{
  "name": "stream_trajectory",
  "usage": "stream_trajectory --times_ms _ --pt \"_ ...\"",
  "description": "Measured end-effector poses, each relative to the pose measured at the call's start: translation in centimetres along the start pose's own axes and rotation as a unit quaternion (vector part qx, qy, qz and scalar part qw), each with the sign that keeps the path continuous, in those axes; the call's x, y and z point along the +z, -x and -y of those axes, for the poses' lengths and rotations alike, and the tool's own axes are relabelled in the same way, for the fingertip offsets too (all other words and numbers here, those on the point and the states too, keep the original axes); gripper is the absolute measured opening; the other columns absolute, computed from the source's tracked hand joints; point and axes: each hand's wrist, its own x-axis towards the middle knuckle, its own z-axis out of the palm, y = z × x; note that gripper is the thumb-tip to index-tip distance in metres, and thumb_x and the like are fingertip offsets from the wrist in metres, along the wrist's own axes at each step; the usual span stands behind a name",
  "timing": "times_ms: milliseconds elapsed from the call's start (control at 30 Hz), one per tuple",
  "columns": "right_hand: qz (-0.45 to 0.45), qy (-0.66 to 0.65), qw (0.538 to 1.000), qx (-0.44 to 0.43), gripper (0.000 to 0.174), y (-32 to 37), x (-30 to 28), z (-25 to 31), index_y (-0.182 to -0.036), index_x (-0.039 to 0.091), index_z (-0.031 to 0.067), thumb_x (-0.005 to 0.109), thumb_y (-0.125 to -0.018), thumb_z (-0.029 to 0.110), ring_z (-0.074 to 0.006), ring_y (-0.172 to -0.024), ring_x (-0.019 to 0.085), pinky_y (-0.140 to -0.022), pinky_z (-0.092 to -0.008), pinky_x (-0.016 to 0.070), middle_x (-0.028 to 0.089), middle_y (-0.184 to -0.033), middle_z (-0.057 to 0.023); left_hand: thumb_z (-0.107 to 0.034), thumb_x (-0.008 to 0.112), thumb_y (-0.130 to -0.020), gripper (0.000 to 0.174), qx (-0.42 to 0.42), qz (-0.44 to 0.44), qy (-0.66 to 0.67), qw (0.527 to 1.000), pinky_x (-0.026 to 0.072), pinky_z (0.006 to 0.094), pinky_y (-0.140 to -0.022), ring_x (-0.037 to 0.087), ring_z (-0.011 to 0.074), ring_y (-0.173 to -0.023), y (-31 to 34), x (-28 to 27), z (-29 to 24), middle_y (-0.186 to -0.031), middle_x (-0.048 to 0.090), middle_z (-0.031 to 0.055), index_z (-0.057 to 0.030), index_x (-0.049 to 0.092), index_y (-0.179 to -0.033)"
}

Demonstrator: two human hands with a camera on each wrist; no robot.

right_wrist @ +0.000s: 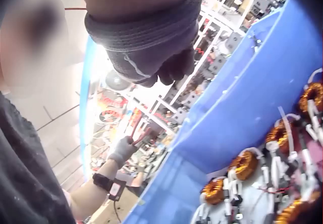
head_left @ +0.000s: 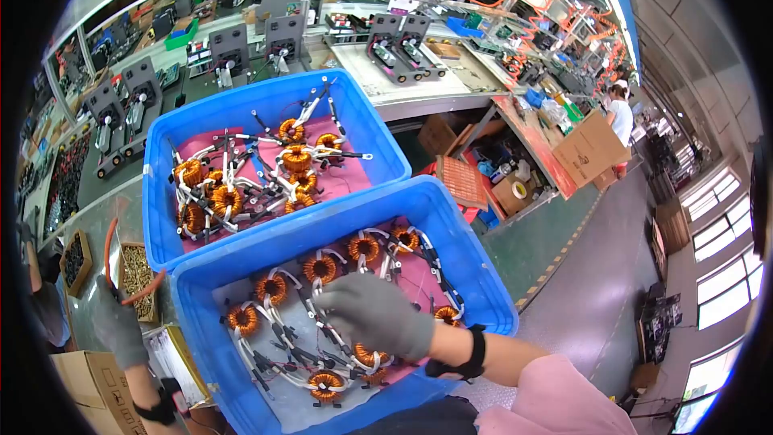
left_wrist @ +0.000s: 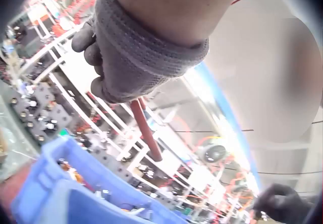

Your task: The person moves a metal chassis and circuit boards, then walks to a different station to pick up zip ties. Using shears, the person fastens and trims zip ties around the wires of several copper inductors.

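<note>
My gloved left hand (head_left: 121, 330) is at the far left, beside the blue bins, gripping a tool with two red handles (right_wrist: 135, 133) spread in a V. In the left wrist view one red handle (left_wrist: 146, 133) juts from the fist; the tool's head is hidden. My gloved right hand (head_left: 378, 316) hovers over the nearer blue bin (head_left: 475, 262), fingers loosely curled and nothing visible in them. Beneath it lie copper-wound ring coils (head_left: 320, 268) with white and black leads, set around the bin on pale and pink sheets.
The farther blue bin (head_left: 266, 89) holds a tangled heap of similar coils. At left stand two small boxes, one of brass-coloured parts (head_left: 138, 282) and one of dark parts (head_left: 76, 262), with a cardboard box (head_left: 97, 391) below. Behind, grey brackets (head_left: 229, 48) line a workbench.
</note>
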Motion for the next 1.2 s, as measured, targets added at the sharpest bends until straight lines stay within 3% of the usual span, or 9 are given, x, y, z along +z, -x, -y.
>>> stream_trajectory --times_ms 67,267,433,533,667,800,933,1000,1200 --pt "-0.012 0.022 0.998 -0.049 0.047 -1.0 1.4 2.6 -0.119 0.049 0.0102 0.066 -0.076 0.021 -0.0268 -0.107 0.050 -0.091 -0.0398 0.0387 0.052 -0.117 -0.0086 -0.012 0.058 -0.082 0.018 0.185 -0.194 -0.018 0.963 0.0444 0.0430 -0.065 0.059 0.0335 -0.075 3.4 -3.5 -4.3 -0.081 0.061 0.0132 -0.0055 0.058 -0.098" --pt "0.020 0.156 0.987 -0.031 0.075 -0.2 3.5 4.8 -0.137 0.031 0.0026 0.064 -0.076 0.029 -0.0406 -0.132 0.027 -0.105 -0.0612 0.0157 0.036 -0.136 -0.0246 -0.012 0.059 -0.071 0.006 0.388 0.073 0.124 0.910 0.0345 0.0407 -0.060 0.050 0.0287 -0.062 13.9 -7.5 -18.2 -0.066 0.050 0.0080 -0.0097 0.053 -0.072" --pt "0.209 0.154 0.957 0.126 0.062 4.7 0.7 0.9 -0.127 0.048 0.0110 0.066 -0.074 0.036 -0.0317 -0.116 0.047 -0.100 -0.0563 0.0253 0.052 -0.122 -0.0113 -0.019 0.067 -0.065 0.020 0.496 0.236 0.058 0.834 0.0416 0.0395 -0.061 0.059 0.0268 -0.070 15.8 -5.6 -21.6 -0.076 0.059 0.0088 -0.0117 0.063 -0.084" --pt "0.123 0.071 0.962 0.234 0.042 10.2 0.4 -5.4 -0.113 0.058 0.0126 0.068 -0.073 0.020 -0.0316 -0.087 0.061 -0.070 -0.0390 0.0497 0.062 -0.101 -0.0124 -0.023 0.071 -0.067 0.046 0.456 0.206 0.175 0.848 0.0418 0.0423 -0.075 0.053 0.0313 -0.092 13.0 -5.0 -21.4 -0.097 0.054 0.0104 -0.0136 0.055 -0.109" --pt "0.126 0.075 0.934 0.326 0.049 13.5 -1.2 -6.7 -0.127 0.048 0.0179 0.063 -0.083 0.031 -0.0335 -0.095 0.060 -0.079 -0.0418 0.0482 0.061 -0.102 -0.0133 -0.027 0.060 -0.081 0.029 0.364 0.328 0.178 0.854 0.0457 0.0377 -0.084 0.058 0.0269 -0.097 11.6 0.6 -21.2 -0.107 0.058 0.0074 -0.0151 0.062 -0.107" --pt "0.307 0.125 0.867 0.372 0.053 11.8 0.3 -5.8 -0.130 0.045 0.0184 0.060 -0.084 0.039 -0.0325 -0.096 0.060 -0.080 -0.0443 0.0470 0.060 -0.104 -0.0130 -0.042 0.047 -0.089 0.038 0.346 0.442 0.200 0.803 0.0434 0.0398 -0.092 0.055 0.0297 -0.108 15.1 7.7 -24.7 -0.114 0.058 0.0091 -0.0159 0.060 -0.114" --pt "0.320 0.166 0.860 0.362 0.050 10.9 1.9 -7.3 -0.126 0.049 0.0175 0.059 -0.084 0.045 -0.0311 -0.095 0.060 -0.080 -0.0452 0.0457 0.060 -0.102 -0.0138 -0.036 0.053 -0.088 0.034 0.324 0.449 0.226 0.802 0.0453 0.0383 -0.087 0.059 0.0273 -0.100 14.8 10.9 -27.7 -0.106 0.063 0.0096 -0.0124 0.064 -0.110" --pt "0.324 0.195 0.857 0.349 0.049 10.1 2.5 -7.2 -0.124 0.050 0.0170 0.058 -0.084 0.045 -0.0309 -0.094 0.060 -0.080 -0.0451 0.0455 0.060 -0.103 -0.0134 -0.029 0.061 -0.085 0.028 0.274 0.602 0.330 0.673 0.0467 0.0360 -0.080 0.062 0.0227 -0.086 14.6 12.2 -28.0 -0.093 0.066 0.0103 -0.0076 0.068 -0.101" --pt "0.308 0.166 0.872 0.343 0.040 8.4 3.4 -7.2 -0.112 0.055 0.0146 0.057 -0.085 0.043 -0.0303 -0.091 0.061 -0.076 -0.0439 0.0463 0.063 -0.094 -0.0121 -0.023 0.068 -0.080 0.025 0.210 0.603 0.358 0.681 0.0465 0.0345 -0.072 0.060 0.0190 -0.076 14.7 12.8 -27.9 -0.083 0.066 0.0105 -0.0026 0.069 -0.093"
